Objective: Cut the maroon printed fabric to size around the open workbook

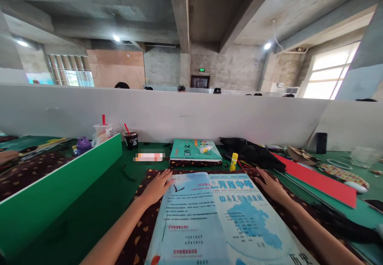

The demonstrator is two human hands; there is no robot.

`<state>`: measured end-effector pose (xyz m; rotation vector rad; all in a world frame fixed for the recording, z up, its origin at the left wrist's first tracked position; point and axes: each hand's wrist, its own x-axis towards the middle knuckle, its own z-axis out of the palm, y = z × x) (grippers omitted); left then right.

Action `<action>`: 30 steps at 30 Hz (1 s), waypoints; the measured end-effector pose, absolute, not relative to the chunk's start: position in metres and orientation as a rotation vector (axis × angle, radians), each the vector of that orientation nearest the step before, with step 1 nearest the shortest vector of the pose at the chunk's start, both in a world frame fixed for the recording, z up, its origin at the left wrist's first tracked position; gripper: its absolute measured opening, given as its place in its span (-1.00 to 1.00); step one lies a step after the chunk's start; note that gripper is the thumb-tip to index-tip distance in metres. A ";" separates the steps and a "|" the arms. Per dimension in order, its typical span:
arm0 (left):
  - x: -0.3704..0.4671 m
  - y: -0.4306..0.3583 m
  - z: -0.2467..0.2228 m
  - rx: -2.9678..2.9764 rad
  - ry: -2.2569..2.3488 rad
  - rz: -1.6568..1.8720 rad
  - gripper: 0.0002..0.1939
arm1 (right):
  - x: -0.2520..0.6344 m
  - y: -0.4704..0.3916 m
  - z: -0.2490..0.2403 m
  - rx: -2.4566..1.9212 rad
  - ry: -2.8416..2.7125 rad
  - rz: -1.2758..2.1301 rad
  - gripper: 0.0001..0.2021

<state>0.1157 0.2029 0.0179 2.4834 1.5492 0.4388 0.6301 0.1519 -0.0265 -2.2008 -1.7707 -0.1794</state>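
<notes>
An open book (194, 205) with a pale blue map page lies in front of me on a dark cloth (137, 217) with small tan shapes. My left hand (158, 186) rests flat at the book's upper left edge, fingers stretched out, partly over the cloth. At the upper right edge my right hand (271, 186) lies with its fingers spread, touching the book's side. Neither hand holds anything. Beyond the book are a teal book (187, 149) with a small white and yellow item (206, 149) on it and a yellow glue stick (233, 162).
A green divider (68, 185) and a red one (320, 181) flank the green desk (89, 225). At the back stand a dark cup (131, 140) with a red straw and a black cloth item (251, 151). A white partition (155, 113) runs behind; several heads show over it.
</notes>
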 end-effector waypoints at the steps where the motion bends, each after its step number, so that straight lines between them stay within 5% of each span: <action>1: 0.112 0.192 0.021 2.465 1.578 0.460 -0.48 | 0.630 0.147 -0.023 -2.189 -1.734 -0.188 -0.43; 11: 0.094 0.033 0.006 2.604 1.419 0.237 -0.43 | 0.622 0.036 -0.034 -2.104 -1.694 0.207 -0.50; 16: 0.093 0.023 -0.032 2.825 1.420 0.467 -0.38 | 0.619 0.040 -0.018 -2.032 -1.524 0.575 -0.47; 22: 0.104 0.014 -0.019 2.784 1.517 0.485 -0.46 | 0.607 0.038 0.017 -1.854 -1.276 1.251 -0.56; 30: 0.107 0.012 -0.010 2.745 1.519 0.449 -0.44 | 0.603 0.042 0.023 -1.906 -1.159 1.252 -0.63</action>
